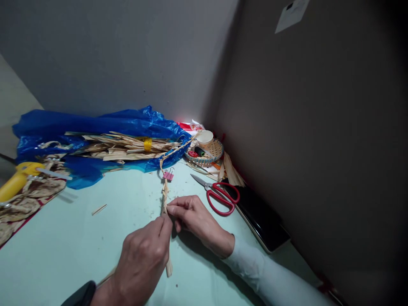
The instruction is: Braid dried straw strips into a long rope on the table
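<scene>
A braid of dried plant strips (165, 191) runs from a pink binder clip (168, 175) toward me. My left hand (145, 250) is closed round the lower part of the braid, its fingertips mostly hidden behind the knuckles. Just above it, my right hand (194, 219) pinches the same braid between thumb and forefinger. A loose strip end (168, 267) hangs out below my hands. Beyond the clip, a thinner finished length (172, 151) curves up to the right toward a small basket.
Red-handled scissors (219, 197) lie right of my hands, beside a black tablet-like slab (261, 216). Behind are a bundle of dried strips (124, 146) on blue plastic (86, 121) and a woven basket (213, 155) with a white cup (204, 137). A yellow glue gun (19, 180) is at left.
</scene>
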### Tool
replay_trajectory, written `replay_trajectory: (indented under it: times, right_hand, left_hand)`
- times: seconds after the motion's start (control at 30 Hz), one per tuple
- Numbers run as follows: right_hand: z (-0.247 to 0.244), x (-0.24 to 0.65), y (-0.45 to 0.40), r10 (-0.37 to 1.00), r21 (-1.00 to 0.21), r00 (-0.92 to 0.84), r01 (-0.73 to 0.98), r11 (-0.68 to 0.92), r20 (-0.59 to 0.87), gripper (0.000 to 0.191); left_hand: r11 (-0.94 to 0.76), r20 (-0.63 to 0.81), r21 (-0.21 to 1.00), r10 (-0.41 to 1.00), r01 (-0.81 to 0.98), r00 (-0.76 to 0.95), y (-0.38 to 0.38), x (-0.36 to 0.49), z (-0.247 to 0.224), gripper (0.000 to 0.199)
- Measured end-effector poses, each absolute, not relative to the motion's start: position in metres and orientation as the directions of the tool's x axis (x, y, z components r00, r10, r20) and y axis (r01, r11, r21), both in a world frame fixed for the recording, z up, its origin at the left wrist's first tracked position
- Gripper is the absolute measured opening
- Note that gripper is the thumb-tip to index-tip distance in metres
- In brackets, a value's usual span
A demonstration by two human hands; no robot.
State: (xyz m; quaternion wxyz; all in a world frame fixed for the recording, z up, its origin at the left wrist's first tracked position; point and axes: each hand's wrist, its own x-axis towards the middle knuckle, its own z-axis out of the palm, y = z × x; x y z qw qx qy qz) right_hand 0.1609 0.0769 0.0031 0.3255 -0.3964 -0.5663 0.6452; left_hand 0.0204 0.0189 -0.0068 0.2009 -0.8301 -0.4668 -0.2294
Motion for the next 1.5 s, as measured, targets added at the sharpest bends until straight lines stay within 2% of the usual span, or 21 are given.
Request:
replay_trajectory:
  times: [0.1,0.17,0.2,0.27,0.3,0.33,0.4,0.43,0.53,0.6,0.67,0.77,0.83,0.9,0.97,1.03,1.1,1.2,1.37,1.5]
  right_hand:
    - [0.002,0.16,0.076,0.877,-0.983,-0.453,-0.007,-0.185,-0.161,0.023]
    - [0.002,0.16,0.076,0.889,-0.981,-0.427,-0.016,-0.191,-0.166,0.021]
    - [0.002,0.16,0.076,0.888,-0.98,-0.43,-0.029,-0.196,-0.165,0.021]
    - [0.003,0.162,0.076,0.883,-0.977,-0.443,-0.064,-0.205,-0.157,0.02]
    - [0.004,0.163,0.076,0.88,-0.974,-0.45,-0.08,-0.212,-0.154,0.02]
    - [0.004,0.164,0.076,0.876,-0.971,-0.455,-0.093,-0.222,-0.157,0.02]
    - [0.005,0.165,0.075,0.871,-0.961,-0.455,-0.102,-0.256,-0.184,0.022]
    - [0.005,0.165,0.075,0.866,-0.955,-0.459,-0.108,-0.276,-0.198,0.023]
    - [0.004,0.164,0.073,0.848,-0.929,-0.487,-0.171,-0.328,-0.209,0.029]
    - [0.004,0.163,0.073,0.845,-0.932,-0.507,-0.195,-0.306,-0.172,0.034]
    - [0.005,0.164,0.073,0.86,-0.966,-0.494,-0.135,-0.22,-0.127,0.037]
    - [0.009,0.166,0.073,0.885,-0.997,-0.464,0.075,-0.014,-0.047,0.038]
    - [0.013,0.168,0.072,0.884,-0.956,-0.468,0.257,0.138,0.002,0.035]
    - [0.016,0.17,0.069,0.89,-0.836,-0.454,0.476,0.273,0.032,0.031]
    - [0.019,0.17,0.064,0.908,-0.652,-0.415,0.675,0.344,0.049,0.027]
    - [0.02,0.169,0.06,0.915,-0.487,-0.395,0.786,0.381,0.078,0.024]
    - [0.021,0.167,0.055,0.898,-0.402,-0.425,0.807,0.433,0.113,0.018]
    - [0.019,0.163,0.048,0.847,-0.348,-0.509,0.774,0.529,0.156,0.014]
    - [0.013,0.159,0.041,0.758,-0.243,-0.626,0.718,0.652,0.183,0.023]
    - [0.011,0.159,0.042,0.693,-0.191,-0.696,0.666,0.721,0.188,0.026]
  left_hand:
    - [-0.484,0.551,-0.239,0.646,0.842,0.528,0.017,0.027,-0.004,0.034]
    - [-0.51,0.573,-0.213,0.626,0.834,0.529,0.015,0.029,-0.001,0.037]
    - [-0.534,0.576,-0.141,0.64,0.833,0.508,0.015,0.029,0.002,0.036]
    - [-0.52,0.528,0.121,0.755,0.846,0.389,0.017,0.023,0.009,0.033]
    - [-0.452,0.45,0.29,0.842,0.843,0.297,0.021,0.019,0.013,0.031]
    - [-0.315,0.345,0.449,0.924,0.836,0.163,0.026,0.013,0.016,0.034]
    - [-0.053,0.145,0.685,0.987,0.727,-0.064,0.039,0.003,0.022,0.033]
    - [0.02,0.036,0.77,0.997,0.638,-0.074,0.045,-0.001,0.023,0.029]
    - [0.154,-0.198,0.95,0.97,0.271,0.144,0.058,-0.003,0.018,0.021]
    - [0.27,-0.279,0.96,0.934,0.069,0.225,0.06,0.002,0.011,0.02]
    - [0.332,-0.32,0.943,0.92,-0.018,0.225,0.059,0.008,0.005,0.021]
    - [0.307,-0.309,0.951,0.935,0.042,0.176,0.056,0.01,0.001,0.025]
    - [0.279,-0.294,0.953,0.947,0.119,0.131,0.056,0.009,-0.001,0.024]
    - [0.281,-0.296,0.945,0.952,0.169,0.072,0.057,0.007,-0.001,0.022]
    - [0.286,-0.296,0.936,0.955,0.206,0.018,0.057,0.007,-0.001,0.021]
    - [0.269,-0.272,0.932,0.962,0.244,-0.021,0.057,0.008,0.001,0.021]
    - [0.23,-0.228,0.936,0.973,0.265,-0.039,0.057,0.009,0.004,0.022]
    - [0.213,-0.206,0.952,0.977,0.222,-0.054,0.055,0.011,0.007,0.021]
    - [0.351,-0.349,0.936,0.936,0.031,-0.053,0.049,0.009,0.002,0.025]
    - [0.348,-0.35,0.934,0.936,-0.076,-0.018,0.046,0.008,0.001,0.031]
